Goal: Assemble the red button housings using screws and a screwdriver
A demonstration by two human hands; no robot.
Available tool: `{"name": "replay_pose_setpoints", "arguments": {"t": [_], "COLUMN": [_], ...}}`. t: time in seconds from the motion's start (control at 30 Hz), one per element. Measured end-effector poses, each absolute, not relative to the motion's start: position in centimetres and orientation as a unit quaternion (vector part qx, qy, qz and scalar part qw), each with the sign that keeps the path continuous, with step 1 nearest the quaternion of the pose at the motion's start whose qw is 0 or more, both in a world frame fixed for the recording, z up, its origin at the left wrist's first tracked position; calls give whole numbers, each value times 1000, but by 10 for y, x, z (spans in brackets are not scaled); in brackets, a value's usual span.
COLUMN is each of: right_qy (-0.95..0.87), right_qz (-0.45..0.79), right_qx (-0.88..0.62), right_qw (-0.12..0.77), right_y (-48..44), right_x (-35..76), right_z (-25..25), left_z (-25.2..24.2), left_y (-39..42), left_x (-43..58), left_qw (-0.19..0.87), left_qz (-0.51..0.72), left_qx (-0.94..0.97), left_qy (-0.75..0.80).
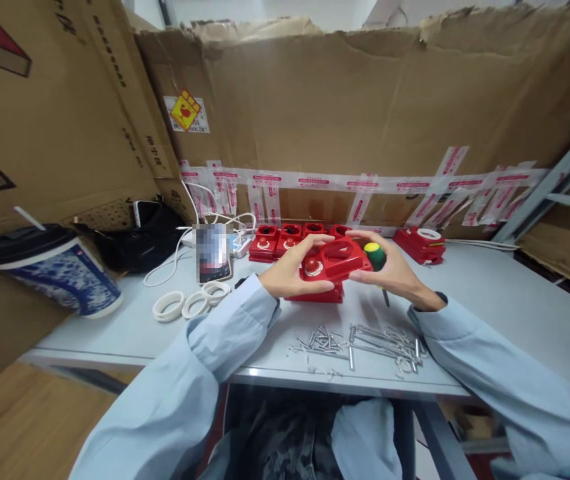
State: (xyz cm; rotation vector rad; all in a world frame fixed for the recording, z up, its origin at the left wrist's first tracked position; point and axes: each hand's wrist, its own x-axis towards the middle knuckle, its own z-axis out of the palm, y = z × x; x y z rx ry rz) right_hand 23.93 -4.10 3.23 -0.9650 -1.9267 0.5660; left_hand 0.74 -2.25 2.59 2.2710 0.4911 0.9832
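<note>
A red plastic housing [337,259] with a round red button and an oval recess is gripped between my two hands. My left hand [299,268] curls round its left end, thumb in front and fingers at the back. At the right end, my right hand [385,267] closes on it the same way. Below the housing, a red base [322,294] shows its front edge; whether the two touch is hard to tell. A screwdriver [375,256] with a green and yellow handle shows at my right palm, its dark shaft pointing down. Several similar red units [265,244] stand behind.
Several loose screws [323,340] and long metal pins [387,343] lie near the table's front edge. White rings [169,307], a phone [213,253], cables and a patterned cup [72,277] are on the left. Another red unit [415,245] sits right, before a cardboard wall [315,100].
</note>
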Motion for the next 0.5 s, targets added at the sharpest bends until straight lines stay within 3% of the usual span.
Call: {"name": "replay_pose_setpoints", "arguments": {"t": [0.2,0.33,0.5], "right_qy": [-732,-732,-755], "right_qz": [303,333,267], "right_qx": [-350,-328,-329], "right_qw": [500,495,500], "right_y": [-47,-50,-55], "right_x": [235,229,235], "right_z": [32,27,33], "left_z": [29,31,48], "left_y": [-39,-49,-76], "left_x": [23,32,14], "left_qw": [310,260,147], "left_qz": [454,463,419], "left_qx": [816,827,872], "left_qy": [182,184,207]}}
